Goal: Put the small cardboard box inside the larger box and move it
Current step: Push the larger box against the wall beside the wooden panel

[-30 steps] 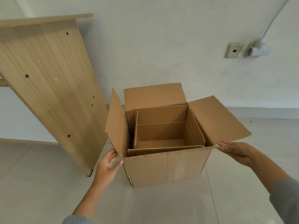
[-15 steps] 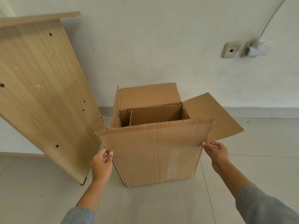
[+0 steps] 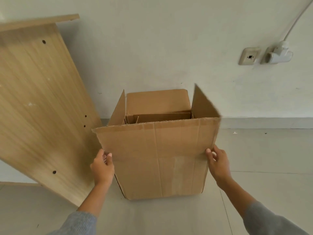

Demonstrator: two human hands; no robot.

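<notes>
Two hands reach out from grey sleeves. The left hand [image 3: 102,167] and right hand [image 3: 218,162] each pinch a side edge of the raised front flap [image 3: 157,141] of the larger box [image 3: 160,177], which stands on the tiled floor [image 3: 262,158]. Behind the flap, the small cardboard box [image 3: 162,117] sits inside. A wooden panel [image 3: 39,102] leans left; wall sockets [image 3: 264,55] sit beyond.

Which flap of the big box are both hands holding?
The near flap, facing the camera: the left hand and right hand pinch its lower corners. Side and far flaps stand free.
</notes>
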